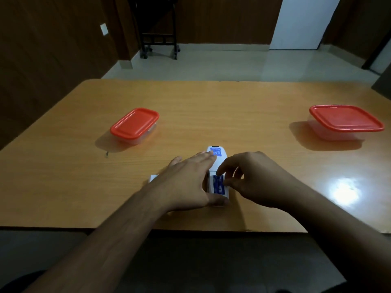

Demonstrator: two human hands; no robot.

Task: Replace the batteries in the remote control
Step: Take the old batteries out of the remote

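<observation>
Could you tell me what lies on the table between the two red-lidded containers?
In the head view, mostly bare table; nearer the person, the white remote lies between their sides, held by both hands.

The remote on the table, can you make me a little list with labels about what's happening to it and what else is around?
remote: white remote, lying back side up on the table, battery slot open
batteries: blue batteries sitting in the slot
left hand: left hand flat, steadying the remote
right hand: right hand, fingertips at the batteries
cover: white piece peeking out by the left hand, maybe the cover
boxes: left box and right box, both with red lids shut
</observation>
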